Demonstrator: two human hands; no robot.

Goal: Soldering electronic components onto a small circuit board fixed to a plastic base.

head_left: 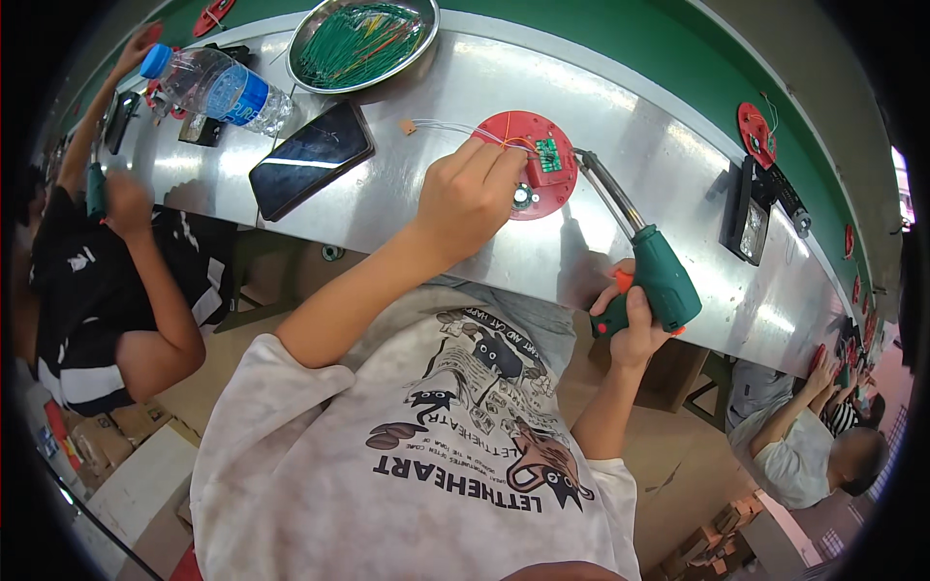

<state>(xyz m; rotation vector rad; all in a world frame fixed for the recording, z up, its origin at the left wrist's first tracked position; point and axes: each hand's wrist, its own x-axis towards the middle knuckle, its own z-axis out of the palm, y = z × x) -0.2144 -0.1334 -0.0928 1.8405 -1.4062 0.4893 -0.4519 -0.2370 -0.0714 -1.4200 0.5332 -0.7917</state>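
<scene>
My right hand (632, 324) is wrapped round the grip of a green soldering gun (665, 279) with an orange trigger. Its thin metal tip reaches up and left to a small green circuit board (549, 155) on a round red plastic disc (523, 124). Over the disc's left side, my left hand (468, 201) is closed in a pinch near the board's wires; what its fingertips hold is hidden. White wires (448, 125) run left from the board to a small tan connector (407, 127), and an orange wire loops beside them. A small round part (523, 197) sits low on the disc.
A metal bowl (435, 39) of green, red and yellow wires stands at the back. Left are a black phone (312, 160) and a lying water bottle (218, 89). A black holder (751, 223) and another red disc (757, 134) lie right. Co-workers (116, 290) sit on both sides.
</scene>
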